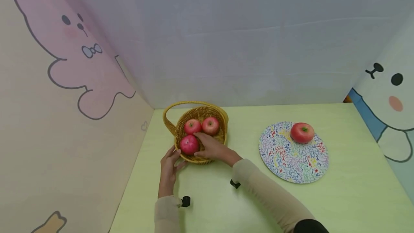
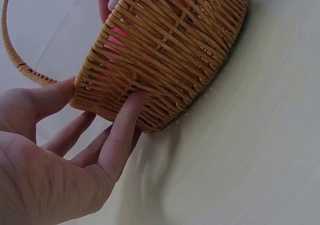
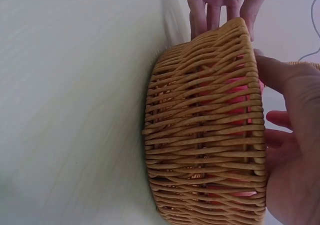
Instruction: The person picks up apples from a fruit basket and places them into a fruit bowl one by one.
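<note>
A wicker basket (image 1: 221, 137) with a tall arched handle stands on the table, with two red apples (image 1: 211, 126) towards its back. In front of them sits a round deep-pink fruit (image 1: 188, 145) with a pale mark on top. My right hand (image 1: 211, 147) reaches over the front rim and holds this fruit, fingers at its far side and thumb nearer. My left hand (image 1: 169, 168) grips the basket's front left side. In the left wrist view its thumb lies at the rim and its fingers (image 2: 122, 130) against the woven wall. The basket wall (image 3: 205, 130) partly hides the fruit in the right wrist view.
A round board (image 1: 281, 161) with a colourful squiggle pattern lies right of the basket, bearing another red apple (image 1: 302, 133). The pale green table (image 1: 220, 204) meets a white back wall (image 1: 245, 64) and side walls with cartoon figures.
</note>
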Demonstrator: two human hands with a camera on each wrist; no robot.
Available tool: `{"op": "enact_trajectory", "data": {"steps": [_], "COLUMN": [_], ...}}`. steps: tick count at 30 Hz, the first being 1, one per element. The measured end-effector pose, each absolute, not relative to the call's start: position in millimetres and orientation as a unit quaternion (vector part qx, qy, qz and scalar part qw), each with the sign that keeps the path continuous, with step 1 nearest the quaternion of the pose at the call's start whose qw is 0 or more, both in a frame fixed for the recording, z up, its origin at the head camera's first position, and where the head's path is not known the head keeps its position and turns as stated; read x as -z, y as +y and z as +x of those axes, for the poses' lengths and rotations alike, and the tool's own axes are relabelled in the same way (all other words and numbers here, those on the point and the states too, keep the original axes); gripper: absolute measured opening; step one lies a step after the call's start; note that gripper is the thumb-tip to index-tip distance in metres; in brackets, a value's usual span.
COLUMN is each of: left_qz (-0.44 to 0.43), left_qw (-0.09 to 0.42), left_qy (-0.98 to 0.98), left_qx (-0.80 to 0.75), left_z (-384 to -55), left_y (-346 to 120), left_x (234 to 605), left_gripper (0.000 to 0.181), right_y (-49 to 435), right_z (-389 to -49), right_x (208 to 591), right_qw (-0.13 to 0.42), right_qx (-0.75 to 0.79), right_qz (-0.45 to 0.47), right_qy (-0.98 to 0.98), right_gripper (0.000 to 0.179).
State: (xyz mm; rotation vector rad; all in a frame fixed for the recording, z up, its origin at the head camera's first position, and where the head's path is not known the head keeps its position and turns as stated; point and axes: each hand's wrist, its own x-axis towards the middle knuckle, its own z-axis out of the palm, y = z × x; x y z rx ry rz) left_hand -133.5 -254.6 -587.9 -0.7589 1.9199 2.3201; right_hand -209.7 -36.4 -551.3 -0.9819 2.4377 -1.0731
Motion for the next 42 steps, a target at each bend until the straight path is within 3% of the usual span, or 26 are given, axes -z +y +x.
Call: {"op": "enact_trajectory", "data": {"steps": [20, 42], "left_qz": [-0.243, -0.237], "left_qw": [0.021, 0.02], "left_qy": [0.62, 0.622], "left_qx": [-0.745, -0.746], "left_z": [-131.3, -132.1], "left_y": [-249.7, -252.6], "left_x": [587.6, 587.3], "left_gripper": [0.056, 0.058], "right_y": [-47.1, -59.2], "right_z": [-214.1, -215.8], "right_x": [557.7, 558.4], "right_qw": [0.182, 0.178], "right_qx": [0.366, 0.366], "right_qz": [-0.331, -0.346], "right_qy": [0.85, 0.845], "right_gripper": [0.084, 0.087]}}
